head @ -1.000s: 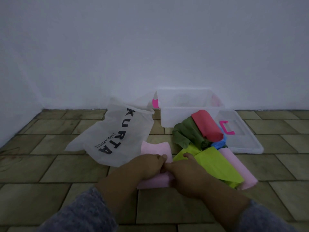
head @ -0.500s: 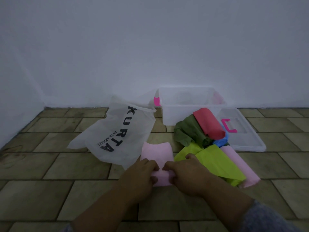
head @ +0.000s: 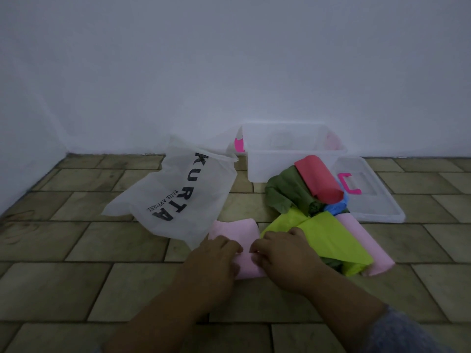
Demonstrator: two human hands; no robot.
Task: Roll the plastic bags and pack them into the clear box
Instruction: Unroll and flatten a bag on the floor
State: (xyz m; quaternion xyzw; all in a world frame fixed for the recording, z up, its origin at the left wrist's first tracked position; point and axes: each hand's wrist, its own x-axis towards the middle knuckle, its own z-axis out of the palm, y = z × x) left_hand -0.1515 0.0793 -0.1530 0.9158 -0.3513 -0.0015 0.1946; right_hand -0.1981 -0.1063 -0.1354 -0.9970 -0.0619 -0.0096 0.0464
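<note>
A light pink plastic bag (head: 235, 230) lies flat on the tiled floor in front of me. My left hand (head: 215, 261) and my right hand (head: 283, 258) both grip its near edge with curled fingers, side by side. To the right lies a heap of bags: lime green (head: 328, 240), dark green (head: 285, 192), red rolled (head: 318, 179), blue (head: 337, 207) and another pink roll (head: 362, 240). The clear box (head: 270, 169) stands open against the wall behind the heap.
A white bag printed KURTA (head: 178, 197) lies to the left of the pink bag. The clear lid (head: 377, 205) with a pink handle lies right of the box. A white wall closes the back and left.
Both hands have drawn back toward me along the pink bag, and its near edge is now folded over under my fingers. My view has tilted slightly.
</note>
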